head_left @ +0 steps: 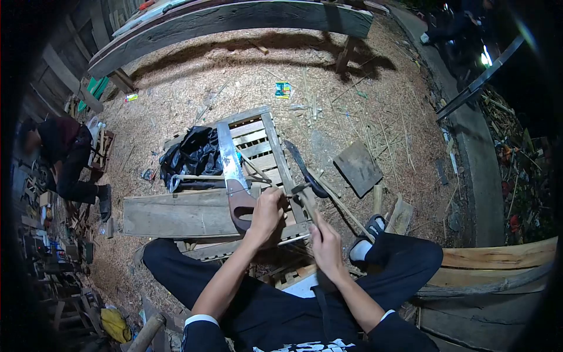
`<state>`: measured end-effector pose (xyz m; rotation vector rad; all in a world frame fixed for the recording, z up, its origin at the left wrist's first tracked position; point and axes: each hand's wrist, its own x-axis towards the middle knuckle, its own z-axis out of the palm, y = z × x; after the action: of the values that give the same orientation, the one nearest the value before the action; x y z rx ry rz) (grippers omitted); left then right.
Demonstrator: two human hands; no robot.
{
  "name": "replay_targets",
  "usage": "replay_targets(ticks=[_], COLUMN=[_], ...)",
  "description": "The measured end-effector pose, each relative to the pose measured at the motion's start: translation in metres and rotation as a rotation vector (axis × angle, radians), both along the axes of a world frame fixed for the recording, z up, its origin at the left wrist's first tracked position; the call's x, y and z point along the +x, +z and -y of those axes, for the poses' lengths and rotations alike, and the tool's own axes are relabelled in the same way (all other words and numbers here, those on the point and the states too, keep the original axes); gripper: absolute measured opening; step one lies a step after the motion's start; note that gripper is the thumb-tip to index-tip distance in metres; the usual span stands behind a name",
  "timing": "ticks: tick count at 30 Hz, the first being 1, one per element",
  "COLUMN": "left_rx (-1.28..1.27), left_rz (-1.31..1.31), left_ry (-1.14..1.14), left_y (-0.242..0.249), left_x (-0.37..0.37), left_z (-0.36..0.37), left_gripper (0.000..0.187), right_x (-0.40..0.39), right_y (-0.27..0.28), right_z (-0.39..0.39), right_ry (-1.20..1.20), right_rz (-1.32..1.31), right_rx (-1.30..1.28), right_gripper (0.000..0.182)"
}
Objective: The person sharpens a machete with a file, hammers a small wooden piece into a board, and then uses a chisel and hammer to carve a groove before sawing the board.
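My right hand [326,245] is wrapped round the handle of a hammer [311,205], whose dark head points up and left over the right side of a slatted wooden crate [268,132]. Just left of it, my left hand [268,212] is closed low over the crate. What its fingers hold, if anything, is hidden. Beside that hand lies a handsaw [232,167], its brown handle toward me and its blade pointing away. A dark curved tool, like a big knife [305,169], rests along the crate's right edge.
A black plastic bag [196,149] and a wide plank [176,215] lie on the crate. A square board [358,168] is on the shavings-covered ground. A long bench [234,23] stands ahead. Another person [73,152] sits at the left. Planks [498,276] lie at right.
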<state>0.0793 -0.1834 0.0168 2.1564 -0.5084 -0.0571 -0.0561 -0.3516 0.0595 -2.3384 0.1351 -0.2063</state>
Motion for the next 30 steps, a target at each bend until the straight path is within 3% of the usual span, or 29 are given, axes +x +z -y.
replay_targets(ticks=[3, 7, 10, 11, 12, 14, 15, 20, 22, 23, 27, 30], left_rx=[0.013, -0.007, -0.003, -0.001, -0.023, -0.069, -0.069, -0.019, -0.013, -0.013, -0.007, 0.002], left_rz=[0.008, 0.015, 0.017, 0.015, -0.001, -0.023, -0.018, -0.016, 0.021, 0.023, 0.011, 0.028], left_ry=[0.003, 0.018, 0.012, 0.009, 0.009, 0.015, 0.015, 0.008, 0.007, 0.008, 0.012, 0.018], left_y=[0.006, 0.006, 0.001, 0.000, -0.001, -0.001, -0.001, 0.000, -0.004, -0.004, 0.001, 0.000], left_x=[-0.001, 0.000, 0.000, -0.001, -0.002, 0.000, 0.002, 0.000, 0.000, -0.001, -0.001, 0.000], left_z=[0.000, 0.001, 0.000, -0.001, -0.001, -0.001, 0.000, -0.001, -0.002, -0.002, -0.001, 0.002], left_gripper=[0.023, 0.021, 0.021, 0.021, 0.021, 0.020, 0.020, 0.025, 0.024, 0.024, 0.021, 0.019], right_x=[0.001, -0.005, -0.001, 0.000, -0.002, -0.007, -0.005, 0.000, -0.007, -0.006, -0.001, -0.005], right_y=[0.009, -0.016, 0.012, 0.008, -0.004, -0.029, -0.020, 0.009, -0.006, -0.022, 0.018, -0.003], right_z=[-0.008, 0.000, -0.003, -0.007, -0.005, 0.000, 0.001, -0.005, -0.001, 0.001, -0.007, -0.004], right_ry=[-0.167, -0.001, -0.125, -0.163, -0.164, 0.007, -0.022, -0.161, -0.016, -0.003, -0.176, -0.166], right_rz=[0.295, 0.032, 0.090, 0.265, 0.268, 0.147, 0.001, 0.232, -0.076, 0.017, -0.053, 0.170], right_rx=[0.127, -0.003, 0.096, 0.054, 0.053, 0.009, 0.047, 0.133, 0.005, 0.041, 0.162, 0.130], right_gripper=[0.050, 0.049, 0.049, 0.048, 0.048, 0.046, 0.047, 0.049, 0.045, 0.045, 0.042, 0.046])
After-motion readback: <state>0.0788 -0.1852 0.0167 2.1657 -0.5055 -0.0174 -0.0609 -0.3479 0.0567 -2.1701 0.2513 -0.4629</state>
